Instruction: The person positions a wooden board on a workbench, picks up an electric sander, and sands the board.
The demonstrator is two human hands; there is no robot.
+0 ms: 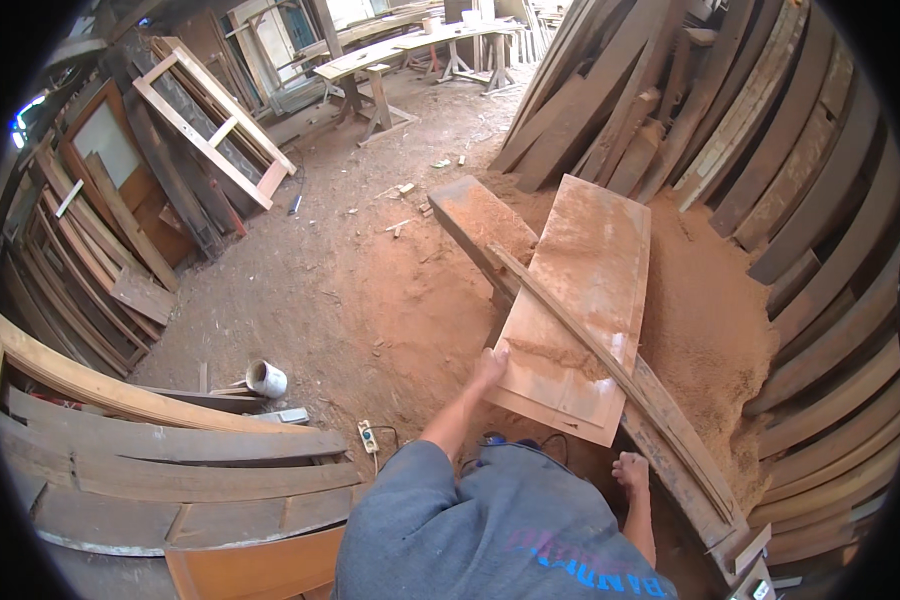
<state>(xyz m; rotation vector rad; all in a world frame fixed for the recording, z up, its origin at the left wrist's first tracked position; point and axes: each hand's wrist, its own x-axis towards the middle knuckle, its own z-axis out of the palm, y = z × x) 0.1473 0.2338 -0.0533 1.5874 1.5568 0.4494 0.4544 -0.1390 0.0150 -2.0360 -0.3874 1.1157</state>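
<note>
My left hand (pixel 490 366) is shut on the near left corner of a wide reddish wooden panel (pixel 582 270). The panel is dusted with sawdust and lies tilted over a thick beam (pixel 473 215). A long thin wooden strip (pixel 610 362) lies diagonally across the panel and runs down to the lower right. My right hand (pixel 630 470) hangs low beside that strip's near end, fingers loosely apart and holding nothing. My grey shirt fills the lower middle of the view.
A sawdust heap (pixel 715 330) lies right of the panel, against leaning planks (pixel 770 160). Curved boards (pixel 170 445) are stacked at lower left, with a white can (pixel 266 379) and a power strip (pixel 368 436) on the dirt floor. Frames (pixel 210 120) lean at left; workbenches (pixel 400 55) stand behind.
</note>
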